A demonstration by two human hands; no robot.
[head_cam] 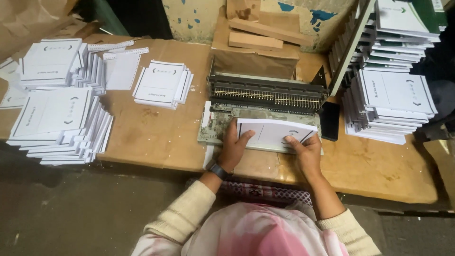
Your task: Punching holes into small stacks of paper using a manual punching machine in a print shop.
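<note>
White paper booklet stack (pixel 272 133) lies gripped by left hand (pixel 233 147) and right hand (pixel 305 150) before the grey comb-toothed punching machine (pixel 265 97); uneven grip could skew the sheets.

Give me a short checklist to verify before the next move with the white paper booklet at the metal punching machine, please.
1. Left hand grips the left end of the white paper booklet: ok.
2. Right hand grips its right end: ok.
3. Booklet lies on the bed of the grey metal punching machine, in front of the comb: ok.
4. Booklet edge fully pushed into the slot: cannot tell.
5. Fingers away from the row of punching teeth: ok.
6. Black flat phone-like object lies close beside the booklet's right end, on the brown wooden table: not ok, it crowds the work.
</note>
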